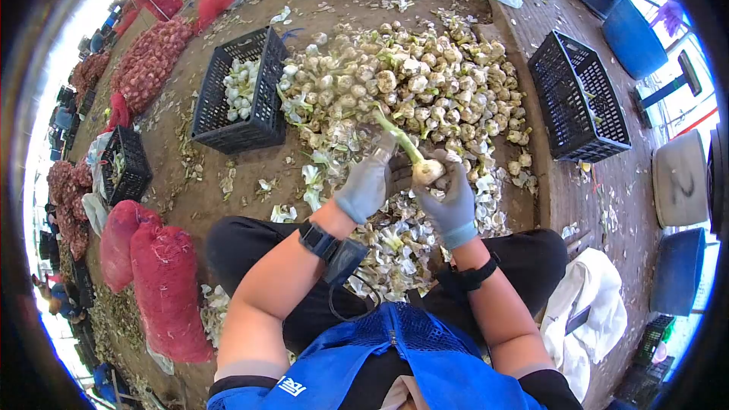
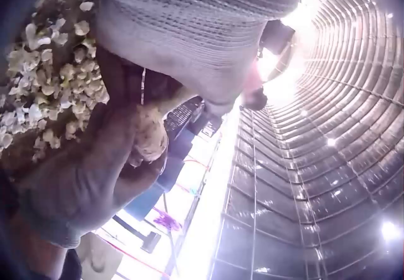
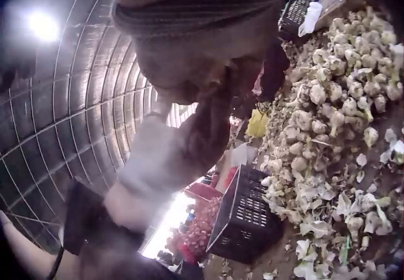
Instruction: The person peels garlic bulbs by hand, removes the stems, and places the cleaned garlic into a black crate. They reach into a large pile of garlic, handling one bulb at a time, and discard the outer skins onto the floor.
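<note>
In the head view, a garlic bulb (image 1: 428, 173) with a long green stem (image 1: 396, 134) is held up over the peelings. My gloved right hand (image 1: 453, 206) grips the bulb, its fingers curled around the side. The gloved left hand (image 1: 366, 184) is at the stem just above the bulb, thumb on one side and darkened fingertips on the other. From the left wrist, the bulb (image 2: 150, 135) shows below the left glove (image 2: 180, 37), and a thin bright strip (image 2: 143, 86) stands beside it. Left fingers mostly hide the stem there.
A large heap of garlic bulbs (image 1: 456, 91) lies ahead, with loose skins (image 1: 391, 254) between the legs. One black crate (image 1: 239, 91) holding white bulbs stands left; another black crate (image 1: 581, 99) stands right. Red mesh sacks (image 1: 168, 288) sit at the left, a white cloth (image 1: 588, 311) at the right.
</note>
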A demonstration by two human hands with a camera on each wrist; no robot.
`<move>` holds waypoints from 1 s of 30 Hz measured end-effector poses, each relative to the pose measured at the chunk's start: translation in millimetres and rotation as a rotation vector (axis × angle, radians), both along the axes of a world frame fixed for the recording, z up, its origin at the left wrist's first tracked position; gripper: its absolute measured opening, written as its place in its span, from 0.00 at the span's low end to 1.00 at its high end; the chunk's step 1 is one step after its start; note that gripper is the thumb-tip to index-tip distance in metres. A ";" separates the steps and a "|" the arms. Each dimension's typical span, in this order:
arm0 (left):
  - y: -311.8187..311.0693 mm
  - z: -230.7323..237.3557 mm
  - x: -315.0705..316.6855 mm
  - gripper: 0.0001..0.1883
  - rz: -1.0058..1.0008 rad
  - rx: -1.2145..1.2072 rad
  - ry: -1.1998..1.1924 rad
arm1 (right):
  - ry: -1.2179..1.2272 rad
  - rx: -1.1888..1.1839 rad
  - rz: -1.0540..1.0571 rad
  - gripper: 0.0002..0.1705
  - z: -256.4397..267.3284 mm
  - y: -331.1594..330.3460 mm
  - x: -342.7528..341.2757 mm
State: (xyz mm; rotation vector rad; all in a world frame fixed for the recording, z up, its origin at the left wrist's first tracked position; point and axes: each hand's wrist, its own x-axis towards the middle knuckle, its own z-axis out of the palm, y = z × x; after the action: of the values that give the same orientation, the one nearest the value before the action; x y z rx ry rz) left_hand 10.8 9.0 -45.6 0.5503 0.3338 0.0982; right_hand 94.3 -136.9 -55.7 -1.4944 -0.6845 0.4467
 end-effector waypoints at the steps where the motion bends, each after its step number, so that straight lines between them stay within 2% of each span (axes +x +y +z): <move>1: -7.4 3.7 -2.9 0.20 -0.005 -0.001 -0.004 | -0.004 -0.001 -0.005 0.33 0.6 -1.1 -1.7; 3: -20.8 8.2 -8.3 0.19 0.235 0.433 0.001 | -0.547 -0.052 -0.025 0.31 1.0 -1.0 -3.8; 4: -17.9 -0.7 -12.9 0.18 0.244 0.734 0.076 | -0.574 -0.044 -0.014 0.30 2.8 -1.9 -5.5; 9: -34.0 9.1 -22.6 0.18 0.333 0.687 0.089 | -0.644 -0.051 -0.024 0.31 9.4 -6.6 -14.0; 11: -31.9 11.5 -29.6 0.18 0.217 0.783 0.199 | -0.679 -0.113 -0.023 0.30 10.8 -8.9 -15.7; 12: -29.9 9.8 -29.0 0.16 0.219 0.904 0.217 | -0.711 -0.102 -0.010 0.30 7.5 -8.7 -14.2; 13: -32.5 8.9 -28.8 0.16 0.219 0.901 0.215 | -0.713 -0.105 -0.010 0.30 7.1 -9.6 -14.4; 15: -39.5 12.2 -27.6 0.12 0.411 0.909 0.089 | -0.722 -0.100 -0.063 0.30 7.2 -10.5 -15.2; 16: -38.3 11.1 -28.5 0.12 0.410 0.906 0.088 | -0.724 -0.103 -0.063 0.30 6.4 -10.0 -13.9; 18: -32.4 8.8 -32.8 0.12 0.306 1.185 0.120 | -0.751 -0.066 -0.052 0.30 3.4 -7.5 -9.7; 19: -30.8 9.4 -33.8 0.12 0.306 1.182 0.119 | -0.752 -0.069 -0.051 0.30 1.1 -6.7 -9.4; 21: -29.1 12.4 -35.1 0.18 0.002 1.368 0.557 | -0.369 0.010 0.021 0.30 -2.4 -4.1 -10.3; 22: -31.5 -7.4 -29.4 0.16 0.393 1.204 0.126 | -0.052 0.095 0.130 0.31 1.3 -3.5 -10.6; 23: -33.4 -25.2 -29.5 0.16 0.394 1.202 0.126 | -0.053 0.093 0.130 0.31 3.2 -3.5 -10.8; 25: -39.8 -12.3 -26.5 0.15 0.502 1.117 0.093 | 0.303 0.154 0.187 0.34 5.0 -4.2 -10.6; 26: -43.8 -4.6 -26.4 0.16 0.473 0.904 0.079 | 0.245 0.121 0.224 0.32 4.8 -4.3 -6.4; 27: -44.2 -3.5 -26.9 0.16 0.474 0.900 0.079 | 0.243 0.116 0.224 0.32 5.8 -5.1 -3.9; 29: -42.0 -3.6 -30.2 0.15 0.458 0.971 0.144 | 0.816 0.275 0.362 0.27 11.1 -7.5 0.4; 30: -38.3 -4.4 -30.4 0.15 0.358 1.008 0.120 | 0.965 0.300 0.413 0.26 17.6 -10.7 3.3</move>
State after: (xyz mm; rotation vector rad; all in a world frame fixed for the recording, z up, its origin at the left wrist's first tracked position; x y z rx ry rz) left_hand -19.5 -29.3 -50.0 1.4941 0.4915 0.6010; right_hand 97.5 -147.6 -38.1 -0.6981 -0.2482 1.2161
